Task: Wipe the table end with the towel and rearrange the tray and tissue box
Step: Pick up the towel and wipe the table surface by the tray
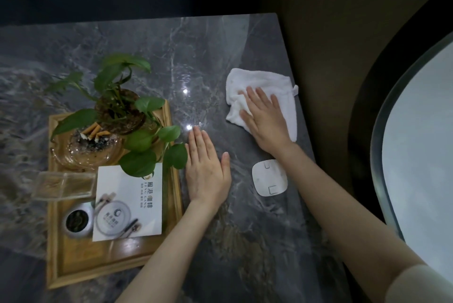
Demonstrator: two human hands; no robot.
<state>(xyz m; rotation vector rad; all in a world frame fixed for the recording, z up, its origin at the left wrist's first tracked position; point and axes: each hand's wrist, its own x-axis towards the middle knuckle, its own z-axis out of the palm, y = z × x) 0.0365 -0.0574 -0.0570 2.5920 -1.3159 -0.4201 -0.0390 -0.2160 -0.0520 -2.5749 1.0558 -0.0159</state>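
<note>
A crumpled white towel (257, 83) lies near the right end of the grey marble table (196, 57). My right hand (266, 119) presses flat on the towel, fingers spread and pointing away from me. My left hand (207, 168) rests flat on the bare table, fingers together, just right of the wooden tray (110, 261). The tray holds a potted green plant (117, 106), a glass ashtray (88, 148) with cigarette butts, a clear glass holder (63, 185), a white printed card (130, 202) and a small round metal dish (77, 220). No tissue box is visible.
A small white rounded-square pad (269, 177) lies on the table between my forearms. The table's right edge runs close to the towel. Beyond it stand a dark curved frame and a pale rounded surface (421, 155). Dark upholstery lies past the far edge.
</note>
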